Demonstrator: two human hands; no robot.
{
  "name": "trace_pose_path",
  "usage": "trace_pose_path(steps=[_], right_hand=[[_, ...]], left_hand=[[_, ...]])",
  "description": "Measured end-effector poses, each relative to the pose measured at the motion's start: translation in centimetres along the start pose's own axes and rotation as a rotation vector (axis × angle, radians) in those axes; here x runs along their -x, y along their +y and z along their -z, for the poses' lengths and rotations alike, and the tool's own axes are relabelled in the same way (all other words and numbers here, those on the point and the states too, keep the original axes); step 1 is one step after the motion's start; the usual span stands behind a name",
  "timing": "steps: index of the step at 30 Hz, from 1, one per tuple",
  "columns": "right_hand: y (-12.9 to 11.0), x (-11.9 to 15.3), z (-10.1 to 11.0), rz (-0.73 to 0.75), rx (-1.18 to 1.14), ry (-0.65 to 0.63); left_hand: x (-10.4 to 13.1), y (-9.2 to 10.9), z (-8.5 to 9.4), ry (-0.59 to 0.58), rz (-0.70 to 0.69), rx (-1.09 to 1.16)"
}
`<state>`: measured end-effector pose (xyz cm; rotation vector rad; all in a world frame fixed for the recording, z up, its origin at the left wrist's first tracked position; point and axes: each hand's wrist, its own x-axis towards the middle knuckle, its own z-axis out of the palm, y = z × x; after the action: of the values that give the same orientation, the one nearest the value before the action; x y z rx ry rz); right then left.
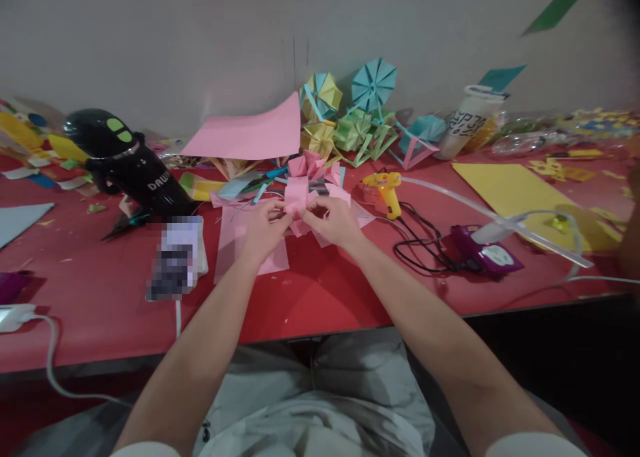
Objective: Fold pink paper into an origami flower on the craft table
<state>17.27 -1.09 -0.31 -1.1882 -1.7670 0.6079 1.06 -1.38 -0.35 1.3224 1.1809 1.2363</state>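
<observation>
Both hands meet over the middle of the red table, pinching one folded piece of pink paper [297, 192]. My left hand [267, 227] has its thumb and fingertips closed on the paper's lower left side. From the right, my right hand [333, 220] grips the same piece with thumb and forefinger, close to the left fingertips. Beneath and around them lie flat pink sheets [273, 257]. More folded pink paper [310, 164] sits just behind the hands, beside scissors with blue handles [275, 174].
Right of the hands is a yellow glue gun [385, 189], its black cord running to a purple power strip [490, 250]. A phone [177, 257] and a black figure-shaped bottle [135, 164] stand left. Folded paper wheels [374, 85] lean against the wall; a white cup [467, 120] is back right.
</observation>
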Motion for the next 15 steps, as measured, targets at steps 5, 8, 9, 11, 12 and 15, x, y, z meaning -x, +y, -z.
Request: trace_pose_path(steps=[5,8,9,11,12,15], right_hand=[[0.48,-0.13,-0.28,-0.025,0.021,0.027],[0.69,-0.19,-0.42,-0.033,0.016,0.066],[0.75,-0.19,-0.48,-0.032,0.012,0.075],[0.82,-0.20,-0.62,-0.031,-0.006,0.083],[0.83,-0.20,-0.69,-0.030,-0.019,0.083],[0.73,-0.18,-0.85,-0.017,-0.058,0.073]], left_hand=[[0.08,-0.05,-0.23,-0.036,0.064,0.024],[0.25,0.19,-0.32,-0.048,0.081,0.044],[0.29,0.25,-0.34,-0.053,0.084,0.056],[0.33,0.30,-0.38,-0.065,0.101,0.086],[0.34,0.30,-0.40,-0.078,0.115,0.104],[0.29,0.26,-0.43,-0.117,0.174,0.162]])
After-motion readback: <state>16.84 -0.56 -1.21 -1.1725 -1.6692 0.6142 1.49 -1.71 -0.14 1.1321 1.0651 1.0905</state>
